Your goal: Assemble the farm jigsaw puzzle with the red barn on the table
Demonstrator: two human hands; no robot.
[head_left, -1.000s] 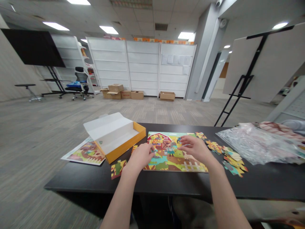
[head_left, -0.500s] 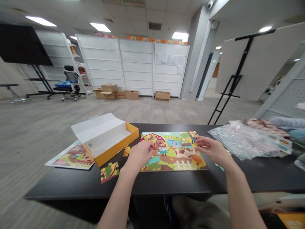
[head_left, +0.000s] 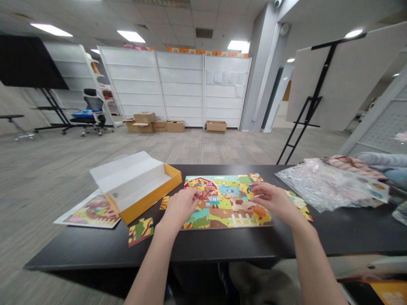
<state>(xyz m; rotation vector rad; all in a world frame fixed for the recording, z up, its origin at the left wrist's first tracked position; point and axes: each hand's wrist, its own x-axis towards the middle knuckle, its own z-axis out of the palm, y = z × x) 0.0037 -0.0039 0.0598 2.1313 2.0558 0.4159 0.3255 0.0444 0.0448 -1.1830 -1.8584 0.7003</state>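
Note:
A farm-scene puzzle (head_left: 219,214) with a red barn and a white fence lies flat on the black table. My left hand (head_left: 182,206) rests over its left side, fingers curled together near the barn; what they hold, if anything, is hidden. Over the right side is my right hand (head_left: 275,201), its fingers apart, touching or just above the pieces by the cow. Loose pieces (head_left: 140,231) lie left of my left wrist, another (head_left: 164,202) beside the box, and more pieces (head_left: 300,204) are right of my right hand.
An open yellow box (head_left: 152,197) with a white inside stands at the left, over a printed picture sheet (head_left: 92,212). Clear plastic bags (head_left: 324,186) cover the table's right part. Black table edge (head_left: 222,259) runs along the front.
My right hand has moved slightly left over the puzzle, uncovering more of the pieces on its right. The whole view has shifted a little. My left hand keeps nearly the same place on the puzzle.

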